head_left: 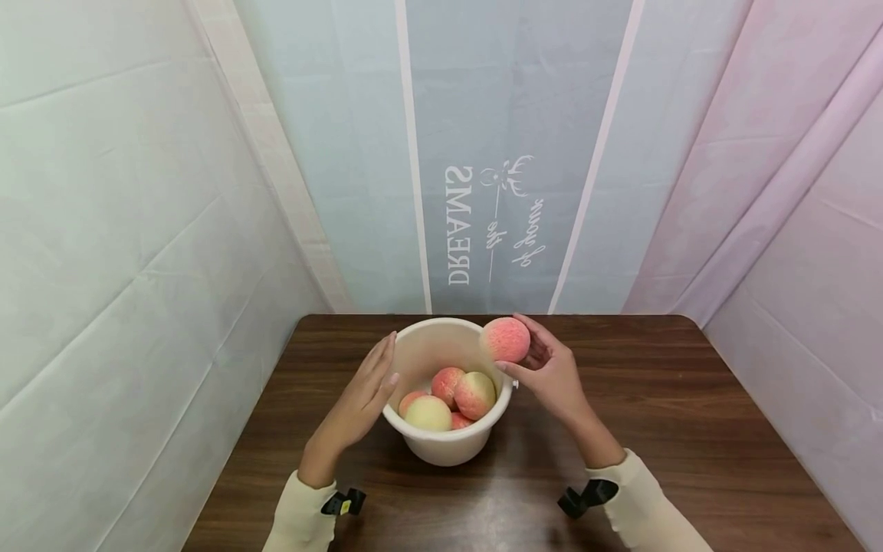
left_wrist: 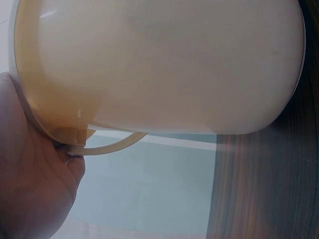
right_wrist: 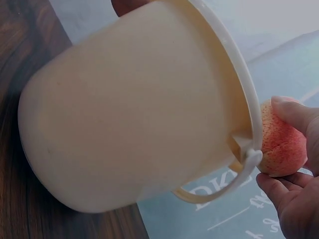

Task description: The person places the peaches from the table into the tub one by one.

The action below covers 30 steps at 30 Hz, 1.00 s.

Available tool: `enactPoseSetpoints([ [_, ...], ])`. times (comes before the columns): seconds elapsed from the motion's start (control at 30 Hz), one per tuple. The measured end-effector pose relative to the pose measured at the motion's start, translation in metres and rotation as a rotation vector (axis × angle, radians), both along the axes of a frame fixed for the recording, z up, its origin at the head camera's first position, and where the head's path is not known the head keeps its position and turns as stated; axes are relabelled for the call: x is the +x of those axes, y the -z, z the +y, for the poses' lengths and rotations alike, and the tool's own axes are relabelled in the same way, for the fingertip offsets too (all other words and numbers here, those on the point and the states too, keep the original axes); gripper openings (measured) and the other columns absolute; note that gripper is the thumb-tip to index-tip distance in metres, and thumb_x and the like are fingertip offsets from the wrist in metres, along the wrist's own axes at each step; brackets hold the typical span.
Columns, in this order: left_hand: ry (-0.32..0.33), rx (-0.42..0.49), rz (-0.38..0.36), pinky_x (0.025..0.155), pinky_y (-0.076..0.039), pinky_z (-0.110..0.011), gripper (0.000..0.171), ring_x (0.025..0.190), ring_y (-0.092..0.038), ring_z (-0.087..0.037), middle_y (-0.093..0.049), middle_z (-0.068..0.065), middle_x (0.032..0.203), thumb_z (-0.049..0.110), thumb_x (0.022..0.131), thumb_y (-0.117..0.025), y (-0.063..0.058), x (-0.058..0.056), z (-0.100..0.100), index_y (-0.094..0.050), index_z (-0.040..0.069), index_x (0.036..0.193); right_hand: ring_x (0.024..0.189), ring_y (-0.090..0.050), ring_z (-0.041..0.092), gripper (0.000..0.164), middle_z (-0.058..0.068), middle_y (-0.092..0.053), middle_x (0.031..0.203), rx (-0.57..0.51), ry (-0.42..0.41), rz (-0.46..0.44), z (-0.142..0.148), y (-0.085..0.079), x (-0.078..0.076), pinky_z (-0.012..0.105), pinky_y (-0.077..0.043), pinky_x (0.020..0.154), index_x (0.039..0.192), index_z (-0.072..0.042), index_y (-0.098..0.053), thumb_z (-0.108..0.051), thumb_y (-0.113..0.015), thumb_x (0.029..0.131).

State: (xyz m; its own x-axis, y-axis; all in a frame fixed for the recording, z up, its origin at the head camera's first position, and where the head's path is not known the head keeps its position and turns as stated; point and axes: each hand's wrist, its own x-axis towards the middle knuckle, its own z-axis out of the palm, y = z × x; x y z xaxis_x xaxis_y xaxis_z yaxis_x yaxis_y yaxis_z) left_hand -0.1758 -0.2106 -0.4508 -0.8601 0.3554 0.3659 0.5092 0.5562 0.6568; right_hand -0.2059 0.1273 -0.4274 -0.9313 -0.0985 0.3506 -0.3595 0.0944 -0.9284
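Observation:
A white plastic bucket [head_left: 448, 452] stands on the table with several peaches inside, among them a pale yellow one [head_left: 428, 415] and a red-and-yellow one [head_left: 475, 395]. Just above the bucket's right rim, my right hand [head_left: 549, 373] holds a pinkish-red peach [head_left: 507, 340] between thumb and fingers. The right wrist view shows that peach [right_wrist: 283, 139] beside the rim near the handle hinge. My left hand [head_left: 362, 395] rests against the bucket's left rim, its fingers straight. In the left wrist view, the bucket's wall [left_wrist: 164, 64] fills most of the picture.
The dark wooden table [head_left: 655, 429] extends on both sides of the bucket. A printed cloth [head_left: 510, 92] hangs behind the table's far edge, and pale cloth walls flank it. The bucket's curved handle [right_wrist: 214, 194] hangs down on its far side.

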Motion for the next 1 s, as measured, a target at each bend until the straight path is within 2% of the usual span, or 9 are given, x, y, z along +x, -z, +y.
enactPoseSetpoints([
  [0.13, 0.002, 0.002, -0.009, 0.119, -0.019, -0.059, 0.063, 0.155, -0.013, -0.027, -0.013, -0.001, 0.169, 0.025, 0.110, -0.044, -0.001, 0.000, 0.000, -0.015, 0.013, 0.164, 0.118, -0.063, 0.015, 0.079, 0.006, -0.063, 0.136, 0.033, -0.022, 0.007, -0.006, -0.001, 0.003, 0.024, -0.054, 0.092, 0.146, -0.021, -0.055, -0.012, -0.091, 0.076],
  [0.3, 0.005, -0.007, -0.003, 0.120, -0.019, -0.058, 0.062, 0.155, -0.011, -0.023, -0.012, -0.001, 0.169, 0.026, 0.110, -0.043, -0.002, 0.000, 0.000, -0.014, 0.012, 0.164, 0.117, -0.064, 0.017, 0.080, 0.004, -0.065, 0.134, 0.051, -0.046, 0.028, -0.013, -0.005, 0.006, 0.026, -0.054, 0.093, 0.146, -0.016, -0.055, -0.014, -0.092, 0.075],
  [0.5, 0.001, -0.012, 0.002, 0.120, -0.019, -0.058, 0.062, 0.155, -0.012, -0.023, -0.012, -0.001, 0.169, 0.025, 0.110, -0.043, -0.001, 0.000, 0.000, -0.014, 0.012, 0.164, 0.119, -0.063, 0.017, 0.080, 0.006, -0.064, 0.136, 0.111, -0.047, 0.008, -0.021, -0.015, 0.012, 0.033, -0.054, 0.095, 0.147, -0.019, -0.054, -0.008, -0.090, 0.076],
  [0.73, -0.006, -0.009, -0.007, 0.120, -0.019, -0.058, 0.062, 0.155, -0.011, -0.022, -0.012, 0.001, 0.169, 0.027, 0.110, -0.043, -0.001, 0.000, -0.001, -0.014, 0.014, 0.164, 0.121, -0.063, 0.021, 0.074, 0.011, -0.064, 0.136, 0.142, -0.064, 0.035, -0.028, -0.036, 0.026, 0.035, -0.052, 0.099, 0.144, -0.007, -0.056, -0.004, -0.089, 0.077],
  [0.9, -0.002, -0.003, -0.005, 0.120, -0.019, -0.058, 0.063, 0.155, -0.011, -0.021, -0.012, 0.001, 0.169, 0.023, 0.110, -0.044, -0.002, 0.000, -0.001, -0.015, 0.014, 0.164, 0.125, -0.060, 0.037, 0.056, 0.023, -0.062, 0.134, 0.103, -0.097, 0.095, -0.029, -0.036, 0.025, 0.045, -0.048, 0.102, 0.133, 0.008, -0.061, 0.003, -0.083, 0.081],
  [1.0, 0.004, -0.002, -0.002, 0.120, -0.019, -0.059, 0.063, 0.155, -0.011, -0.022, -0.012, 0.000, 0.169, 0.025, 0.110, -0.044, -0.001, -0.001, 0.000, -0.015, 0.013, 0.164, 0.127, -0.058, 0.037, 0.050, 0.026, -0.061, 0.135, 0.084, -0.108, 0.107, -0.029, -0.033, 0.024, 0.047, -0.046, 0.103, 0.129, 0.008, -0.064, 0.004, -0.081, 0.083],
])
